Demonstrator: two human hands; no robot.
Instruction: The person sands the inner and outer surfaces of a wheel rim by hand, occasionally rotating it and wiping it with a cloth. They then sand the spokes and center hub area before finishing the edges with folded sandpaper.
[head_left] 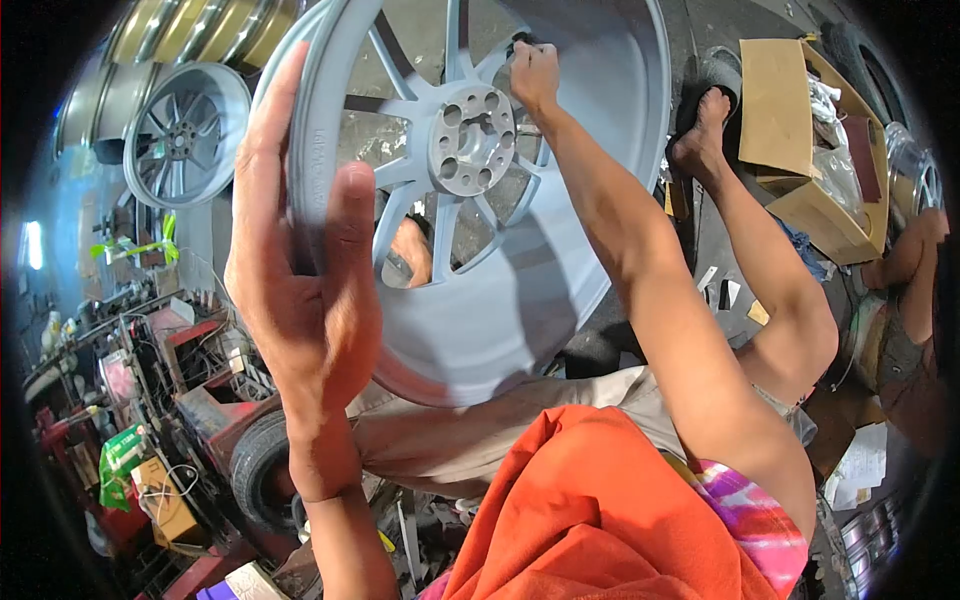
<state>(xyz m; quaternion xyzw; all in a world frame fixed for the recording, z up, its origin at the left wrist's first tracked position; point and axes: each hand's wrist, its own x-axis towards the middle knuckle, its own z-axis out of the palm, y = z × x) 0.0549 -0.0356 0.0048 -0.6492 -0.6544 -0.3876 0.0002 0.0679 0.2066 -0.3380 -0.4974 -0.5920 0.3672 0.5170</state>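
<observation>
Light-grey metal spoked wheel [468, 147]: tilted, before orange cloth shirt [590, 500] | left hand [305, 290]: straight fingers, thumb apart, at wheel's edge | right hand [536, 76]: fingers curled, pinching I cannot tell | better to keep wheel steady with left palm

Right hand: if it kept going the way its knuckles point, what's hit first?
Probably the wheel spoke just beyond the right hand; depth is unclear, so they may already be touching.
</observation>
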